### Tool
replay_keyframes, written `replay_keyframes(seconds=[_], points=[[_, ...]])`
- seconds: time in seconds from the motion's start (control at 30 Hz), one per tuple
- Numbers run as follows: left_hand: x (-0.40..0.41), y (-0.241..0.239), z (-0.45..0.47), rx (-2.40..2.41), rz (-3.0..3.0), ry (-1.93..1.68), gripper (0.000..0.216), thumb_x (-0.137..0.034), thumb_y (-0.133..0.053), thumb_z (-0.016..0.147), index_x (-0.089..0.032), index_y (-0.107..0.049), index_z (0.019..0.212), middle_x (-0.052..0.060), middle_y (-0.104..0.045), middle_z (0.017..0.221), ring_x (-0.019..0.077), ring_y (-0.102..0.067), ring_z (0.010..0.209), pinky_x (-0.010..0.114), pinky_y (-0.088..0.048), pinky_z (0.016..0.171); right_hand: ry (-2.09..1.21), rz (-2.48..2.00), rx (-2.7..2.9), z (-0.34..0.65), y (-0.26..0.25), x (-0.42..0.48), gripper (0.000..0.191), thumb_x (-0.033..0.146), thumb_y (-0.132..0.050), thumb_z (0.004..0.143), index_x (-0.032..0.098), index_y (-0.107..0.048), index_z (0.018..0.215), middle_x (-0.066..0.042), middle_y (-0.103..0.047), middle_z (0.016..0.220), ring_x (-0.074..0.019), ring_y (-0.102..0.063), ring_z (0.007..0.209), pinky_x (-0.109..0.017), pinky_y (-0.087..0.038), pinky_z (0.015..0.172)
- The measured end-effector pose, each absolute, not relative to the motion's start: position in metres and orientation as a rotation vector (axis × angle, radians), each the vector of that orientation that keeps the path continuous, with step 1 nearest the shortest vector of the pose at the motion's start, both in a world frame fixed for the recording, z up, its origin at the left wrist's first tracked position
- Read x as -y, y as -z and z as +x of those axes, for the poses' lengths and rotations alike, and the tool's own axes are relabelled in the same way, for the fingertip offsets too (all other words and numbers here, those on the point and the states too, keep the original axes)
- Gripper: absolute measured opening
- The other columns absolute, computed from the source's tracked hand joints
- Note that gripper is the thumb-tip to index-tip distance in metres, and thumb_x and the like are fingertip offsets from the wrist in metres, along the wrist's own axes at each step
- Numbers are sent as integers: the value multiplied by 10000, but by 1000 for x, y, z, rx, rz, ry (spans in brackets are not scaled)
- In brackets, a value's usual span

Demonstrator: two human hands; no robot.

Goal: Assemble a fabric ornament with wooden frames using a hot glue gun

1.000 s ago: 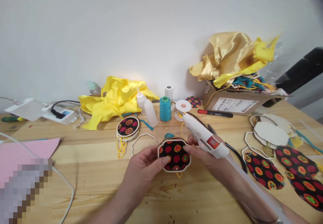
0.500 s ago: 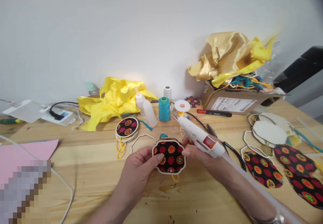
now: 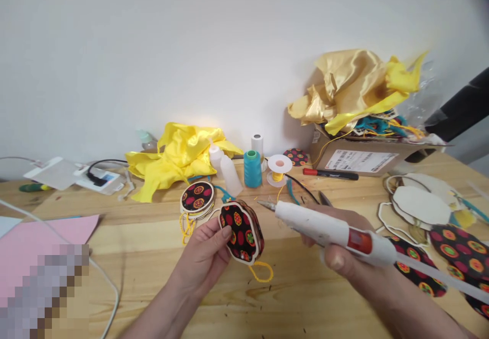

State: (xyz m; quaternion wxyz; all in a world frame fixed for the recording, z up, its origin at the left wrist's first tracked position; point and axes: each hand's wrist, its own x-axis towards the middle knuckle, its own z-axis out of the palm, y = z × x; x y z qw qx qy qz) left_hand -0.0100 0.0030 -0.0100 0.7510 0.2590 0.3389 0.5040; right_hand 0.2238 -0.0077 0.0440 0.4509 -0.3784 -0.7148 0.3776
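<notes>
My left hand [image 3: 208, 247] pinches a scalloped, fabric-covered ornament [image 3: 239, 232] between thumb and fingers. Its black face carries red, orange and green flower dots inside a pale rim, and it is turned so its layered edge shows. A yellow cord loop [image 3: 263, 272] hangs from its lower side. My right hand [image 3: 344, 252] is wrapped round a white hot glue gun [image 3: 313, 222], a long glue stick trailing from its rear. The metal nozzle points left, a short way from the ornament and apart from it. A similar finished-looking ornament [image 3: 197, 198] with yellow cord lies just beyond my left hand.
Crumpled yellow satin [image 3: 175, 158], white squeeze bottles [image 3: 231, 175], a teal thread cone [image 3: 252, 169] and a ribbon spool [image 3: 279, 168] stand along the wall. A cardboard box [image 3: 355, 158] with gold cloth sits back right, a marker [image 3: 330, 174] before it. Patterned pieces [image 3: 460, 250] lie right, pink paper [image 3: 64, 237] left.
My right hand has let go of the ornament's edge and drawn right, bringing the glue gun lower and nearer. My left hand has tilted the ornament, turning its edge toward the nozzle.
</notes>
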Motion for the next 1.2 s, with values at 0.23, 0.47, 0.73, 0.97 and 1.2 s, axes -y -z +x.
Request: replay_keyframes(seconds=[0.23, 0.47, 0.73, 0.97, 1.2], points=[[-6, 12, -17, -677, 650, -1107, 235, -236, -772, 685, -168, -738, 907, 37, -738, 666, 145, -658, 531, 238, -546, 534, -872, -898, 1889, 222, -41, 9, 552, 700, -399, 815, 194, -474, 607, -2, -438, 580, -129, -373, 520, -296, -242, 487], [-6, 9, -18, -659, 754, -1091, 189, -248, -768, 690, -176, -743, 863, 43, -741, 681, 165, -669, 540, 257, -552, 531, -935, -890, 1868, 222, -44, 10, 541, 692, -423, 810, 198, -413, 589, 13, -406, 574, -125, -350, 519, -296, -237, 502], [-5, 8, -19, -626, 846, -1039, 154, -278, -750, 711, -173, -738, 823, 57, -744, 682, 195, -679, 529, 293, -553, 520, -953, -862, 1902, 222, -47, 11, 556, 709, -384, 813, 203, -357, 583, 11, -407, 577, -129, -344, 523, -300, -237, 510], [-5, 9, -21, -678, 867, -1059, 174, -269, -785, 670, -153, -748, 793, 67, -741, 705, 194, -681, 585, 293, -540, 583, -934, -803, 1933, 221, -46, 11, 576, 735, -379, 792, 204, -332, 572, 9, -399, 560, -132, -342, 524, -298, -231, 508], [-6, 8, -23, -647, 867, -1081, 133, -251, -774, 685, -157, -743, 774, 41, -723, 680, 170, -664, 599, 283, -523, 634, -949, -807, 1932, 220, -48, 12, 578, 739, -382, 787, 208, -315, 566, 11, -394, 556, -129, -327, 511, -303, -226, 491]])
